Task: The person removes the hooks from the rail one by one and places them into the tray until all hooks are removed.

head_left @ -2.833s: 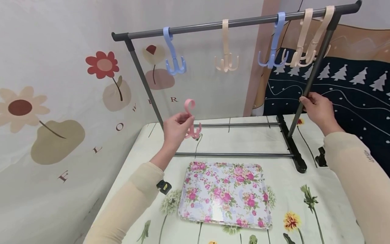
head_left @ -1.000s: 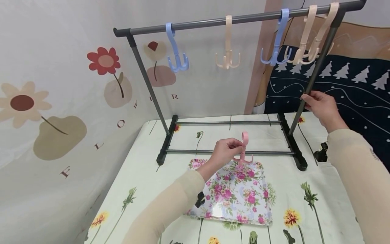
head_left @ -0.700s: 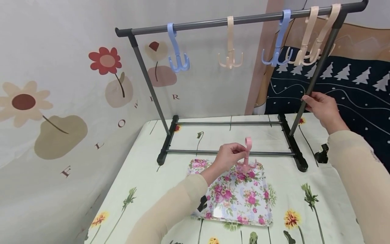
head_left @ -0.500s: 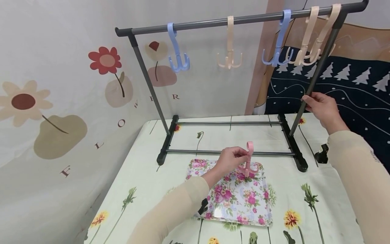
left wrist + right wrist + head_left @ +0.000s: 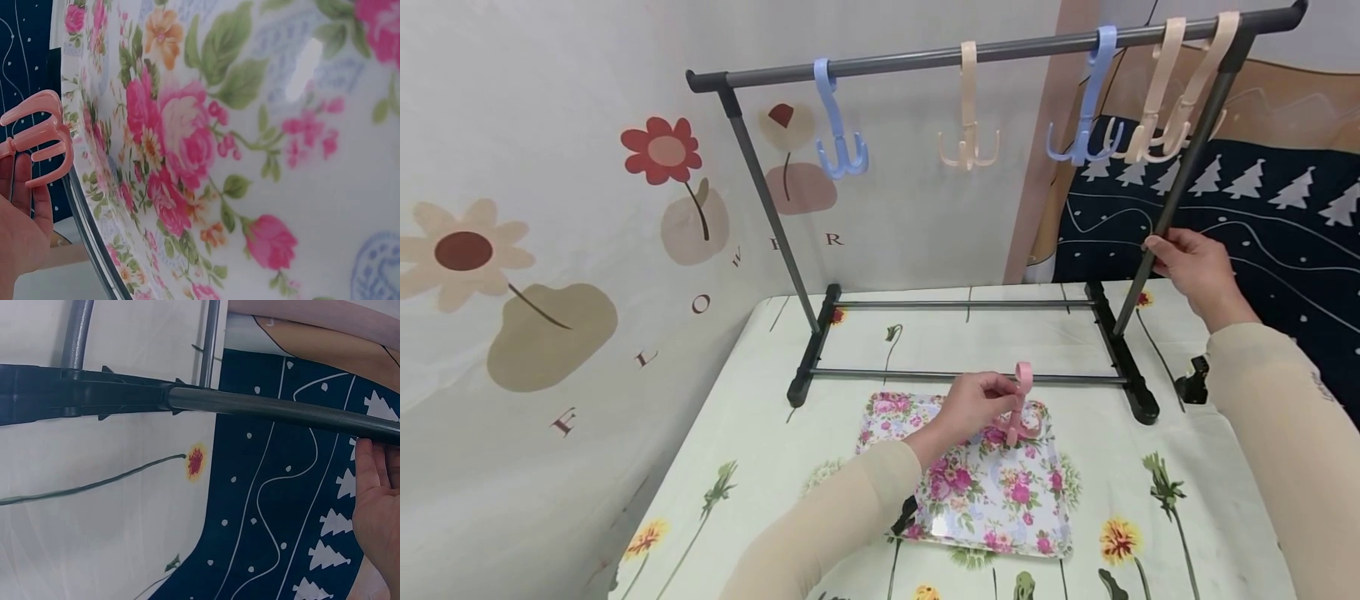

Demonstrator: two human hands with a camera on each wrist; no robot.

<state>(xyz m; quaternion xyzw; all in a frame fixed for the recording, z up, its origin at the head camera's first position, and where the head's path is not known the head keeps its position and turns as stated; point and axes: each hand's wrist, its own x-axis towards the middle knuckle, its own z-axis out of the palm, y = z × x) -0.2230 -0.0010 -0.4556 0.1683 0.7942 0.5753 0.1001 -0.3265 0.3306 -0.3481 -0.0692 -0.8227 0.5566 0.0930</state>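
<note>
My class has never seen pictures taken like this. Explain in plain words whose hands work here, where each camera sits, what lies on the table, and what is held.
There is no machine: a person works with two bare hands. The wide picture comes from a camera worn on the head, looking forward and down; the other two come from one camera on each wrist.

A floral tray lies on a flower-print table cover. Behind it stands a gray rack with two blue hooks and three beige hooks on its top bar.

The left hand pinches a pink hook over the tray. The right hand grips the rack's right upright. The left-wrist view shows the tray up close.
</note>
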